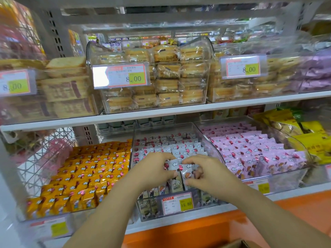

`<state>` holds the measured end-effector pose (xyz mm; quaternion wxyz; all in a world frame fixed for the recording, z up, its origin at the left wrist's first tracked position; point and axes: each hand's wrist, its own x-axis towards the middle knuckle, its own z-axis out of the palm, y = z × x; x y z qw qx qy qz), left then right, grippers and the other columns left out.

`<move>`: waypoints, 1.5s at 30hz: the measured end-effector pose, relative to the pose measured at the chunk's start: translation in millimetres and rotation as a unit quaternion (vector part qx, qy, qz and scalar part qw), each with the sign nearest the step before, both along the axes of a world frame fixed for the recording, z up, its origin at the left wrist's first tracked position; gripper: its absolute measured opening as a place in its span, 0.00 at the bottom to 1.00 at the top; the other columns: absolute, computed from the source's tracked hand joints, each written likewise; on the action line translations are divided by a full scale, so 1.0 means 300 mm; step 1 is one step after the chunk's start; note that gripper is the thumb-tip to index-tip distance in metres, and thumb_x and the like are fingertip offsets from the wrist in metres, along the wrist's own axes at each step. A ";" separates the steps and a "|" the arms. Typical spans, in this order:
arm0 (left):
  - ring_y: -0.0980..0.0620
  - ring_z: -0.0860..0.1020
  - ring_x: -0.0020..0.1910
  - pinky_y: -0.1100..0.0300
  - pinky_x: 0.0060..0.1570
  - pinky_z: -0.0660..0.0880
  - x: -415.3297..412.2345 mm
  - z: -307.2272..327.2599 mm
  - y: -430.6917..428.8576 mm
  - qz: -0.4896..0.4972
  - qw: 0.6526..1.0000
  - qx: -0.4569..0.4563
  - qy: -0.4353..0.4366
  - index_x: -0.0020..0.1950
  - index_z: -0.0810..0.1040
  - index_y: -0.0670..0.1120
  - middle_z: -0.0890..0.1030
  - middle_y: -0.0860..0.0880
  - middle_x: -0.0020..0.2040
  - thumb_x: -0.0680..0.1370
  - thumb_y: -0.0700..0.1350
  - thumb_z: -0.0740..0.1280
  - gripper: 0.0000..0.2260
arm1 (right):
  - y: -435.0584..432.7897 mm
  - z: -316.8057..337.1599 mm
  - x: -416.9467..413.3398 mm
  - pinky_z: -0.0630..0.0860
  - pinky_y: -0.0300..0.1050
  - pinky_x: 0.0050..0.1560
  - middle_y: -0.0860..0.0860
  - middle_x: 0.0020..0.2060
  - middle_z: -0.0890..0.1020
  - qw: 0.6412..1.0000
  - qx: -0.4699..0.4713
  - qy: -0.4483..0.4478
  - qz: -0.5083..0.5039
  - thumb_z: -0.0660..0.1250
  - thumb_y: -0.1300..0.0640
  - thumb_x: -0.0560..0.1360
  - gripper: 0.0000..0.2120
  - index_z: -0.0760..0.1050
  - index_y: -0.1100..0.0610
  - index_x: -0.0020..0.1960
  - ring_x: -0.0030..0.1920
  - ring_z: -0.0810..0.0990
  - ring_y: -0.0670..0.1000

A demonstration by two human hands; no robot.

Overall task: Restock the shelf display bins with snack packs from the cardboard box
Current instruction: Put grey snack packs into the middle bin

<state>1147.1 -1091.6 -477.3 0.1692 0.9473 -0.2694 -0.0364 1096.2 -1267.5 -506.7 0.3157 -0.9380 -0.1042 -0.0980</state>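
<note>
Both my hands reach into the middle clear bin (143,133) on the lower shelf, which holds rows of white snack packs (179,147) with a cartoon print. My left hand (152,169) curls its fingers round white packs (174,166) at the front of the bin. My right hand (206,174) pinches the neighbouring packs (189,173) from the right. The two hands nearly meet over the same bunch. A corner of the cardboard box (240,244) shows at the bottom edge.
An orange-pack bin (86,176) stands to the left and a pink-pack bin (254,151) to the right. A price tag reading 15.80 (177,203) hangs on the middle bin's front. The upper shelf (161,111) carries clear bins of wrapped cakes (161,79). Yellow bags (308,140) lie far right.
</note>
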 end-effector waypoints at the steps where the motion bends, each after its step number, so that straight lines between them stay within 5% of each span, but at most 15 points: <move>1: 0.54 0.70 0.68 0.63 0.60 0.63 0.005 0.007 0.009 0.002 1.000 -0.006 0.003 0.73 0.67 0.52 0.70 0.52 0.72 0.78 0.53 0.67 0.25 | -0.002 -0.003 -0.001 0.71 0.34 0.46 0.35 0.38 0.70 1.000 -0.013 0.013 0.006 0.71 0.52 0.73 0.22 0.72 0.44 0.66 0.35 0.70 0.34; 6: 0.55 0.72 0.65 0.65 0.56 0.63 0.023 -0.004 0.015 0.007 0.999 0.004 0.032 0.71 0.70 0.53 0.73 0.52 0.69 0.76 0.54 0.69 0.24 | -0.008 -0.009 0.017 0.70 0.32 0.40 0.46 0.50 0.74 0.998 0.054 0.037 -0.023 0.69 0.54 0.75 0.22 0.67 0.43 0.66 0.39 0.75 0.38; 9: 0.55 0.72 0.65 0.65 0.54 0.59 0.024 -0.024 -0.005 0.008 0.999 0.021 0.032 0.71 0.71 0.54 0.72 0.53 0.69 0.77 0.53 0.68 0.22 | 0.014 -0.029 0.031 0.69 0.30 0.35 0.44 0.38 0.75 0.999 0.009 0.038 -0.011 0.67 0.54 0.76 0.16 0.71 0.47 0.63 0.31 0.72 0.38; 11: 0.55 0.70 0.67 0.62 0.58 0.58 0.023 -0.030 -0.011 0.014 0.999 0.041 0.019 0.72 0.70 0.53 0.71 0.53 0.70 0.77 0.52 0.69 0.24 | 0.023 -0.035 0.041 0.71 0.34 0.39 0.45 0.36 0.75 0.999 -0.023 0.036 -0.011 0.68 0.53 0.76 0.14 0.74 0.50 0.62 0.36 0.74 0.41; 13: 0.53 0.71 0.65 0.58 0.62 0.60 0.024 -0.040 -0.016 0.019 0.997 0.070 0.012 0.71 0.71 0.52 0.72 0.51 0.68 0.76 0.52 0.69 0.23 | 0.025 -0.036 0.052 0.74 0.40 0.48 0.47 0.45 0.79 0.998 -0.043 0.041 -0.014 0.68 0.52 0.76 0.14 0.75 0.51 0.61 0.45 0.77 0.46; 18: 0.51 0.70 0.47 0.59 0.45 0.67 0.014 -0.067 -0.030 -0.013 0.993 0.116 0.008 0.64 0.76 0.50 0.72 0.50 0.49 0.73 0.50 0.72 0.19 | 0.025 -0.031 0.050 0.72 0.38 0.51 0.49 0.52 0.80 0.994 -0.088 0.060 -0.013 0.70 0.55 0.74 0.13 0.77 0.53 0.59 0.47 0.75 0.46; 26: 0.46 0.72 0.61 0.51 0.60 0.73 0.012 -0.106 -0.048 0.019 0.992 0.125 -0.001 0.71 0.71 0.52 0.70 0.46 0.65 0.75 0.49 0.71 0.24 | 0.017 -0.089 0.074 0.74 0.47 0.57 0.50 0.54 0.76 0.995 -0.073 0.059 -0.033 0.70 0.54 0.74 0.14 0.77 0.53 0.60 0.53 0.76 0.50; 29: 0.47 0.72 0.61 0.51 0.60 0.73 -0.007 -0.112 -0.041 0.030 0.993 0.117 -0.008 0.72 0.69 0.52 0.68 0.47 0.68 0.76 0.49 0.69 0.25 | 0.003 -0.077 0.063 0.71 0.42 0.55 0.49 0.50 0.70 0.994 -0.096 0.048 -0.016 0.67 0.54 0.76 0.15 0.76 0.53 0.63 0.52 0.73 0.49; 34: 0.50 0.74 0.61 0.53 0.58 0.74 -0.082 -0.106 -0.032 0.044 0.996 0.030 -0.069 0.73 0.66 0.53 0.67 0.50 0.69 0.79 0.49 0.66 0.23 | -0.009 -0.085 -0.053 0.71 0.42 0.55 0.49 0.61 0.69 0.991 -0.135 -0.006 0.007 0.60 0.51 0.80 0.25 0.58 0.48 0.76 0.56 0.71 0.49; 37: 0.53 0.76 0.54 0.55 0.49 0.75 -0.154 -0.149 -0.027 0.058 0.975 -0.114 -0.181 0.66 0.74 0.51 0.73 0.51 0.61 0.80 0.46 0.64 0.15 | -0.011 -0.120 -0.141 0.67 0.44 0.63 0.49 0.62 0.72 0.992 -0.085 -0.093 -0.007 0.63 0.55 0.78 0.23 0.65 0.52 0.72 0.62 0.69 0.50; 40: 0.57 0.75 0.44 0.60 0.44 0.74 -0.276 -0.280 -0.039 0.053 0.933 -0.264 -0.240 0.56 0.79 0.46 0.76 0.51 0.50 0.77 0.41 0.64 0.09 | -0.028 -0.187 -0.232 0.71 0.47 0.58 0.49 0.57 0.77 0.994 -0.059 -0.095 -0.008 0.65 0.57 0.77 0.16 0.74 0.53 0.65 0.58 0.74 0.50; 45: 0.54 0.77 0.48 0.62 0.47 0.73 -0.488 -0.620 -0.058 0.086 0.944 -0.288 -0.138 0.54 0.80 0.46 0.78 0.51 0.50 0.78 0.41 0.62 0.09 | -0.117 -0.432 -0.372 0.78 0.48 0.49 0.43 0.45 0.78 0.999 -0.036 -0.023 -0.033 0.67 0.59 0.75 0.12 0.78 0.50 0.58 0.44 0.76 0.42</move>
